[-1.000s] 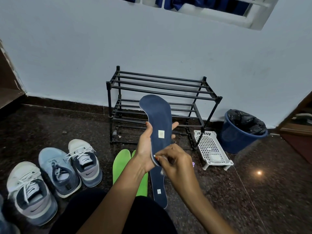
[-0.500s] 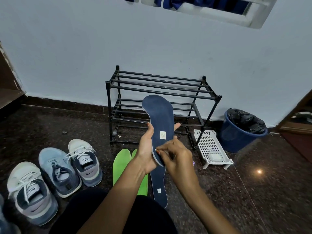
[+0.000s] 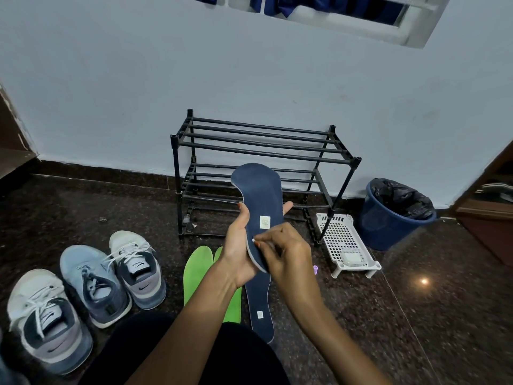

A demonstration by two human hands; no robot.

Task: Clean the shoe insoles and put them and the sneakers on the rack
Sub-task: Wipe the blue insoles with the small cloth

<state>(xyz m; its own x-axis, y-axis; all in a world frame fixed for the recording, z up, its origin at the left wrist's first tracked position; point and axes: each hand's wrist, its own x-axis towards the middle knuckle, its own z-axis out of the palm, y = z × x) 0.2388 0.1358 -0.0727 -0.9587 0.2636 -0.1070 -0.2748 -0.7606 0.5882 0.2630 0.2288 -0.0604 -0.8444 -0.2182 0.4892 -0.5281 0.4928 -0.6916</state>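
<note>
Noted insole (image 3: 259, 195) clasped in left hand (image 3: 238, 250); curled right hand (image 3: 288, 254), contents indiscernible, shifted toeward along it: cleaning underway.

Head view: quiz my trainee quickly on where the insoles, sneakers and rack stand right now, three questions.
1. True or false: the sneakers already stand on the rack.
2. The green insoles lie: A) on the rack, B) on the floor, C) inside the sneakers.
3. Which hand grips the raised navy insole round its middle?

Key: 1 false, they stand on the floor. 2 B. 3 the left hand.
</note>
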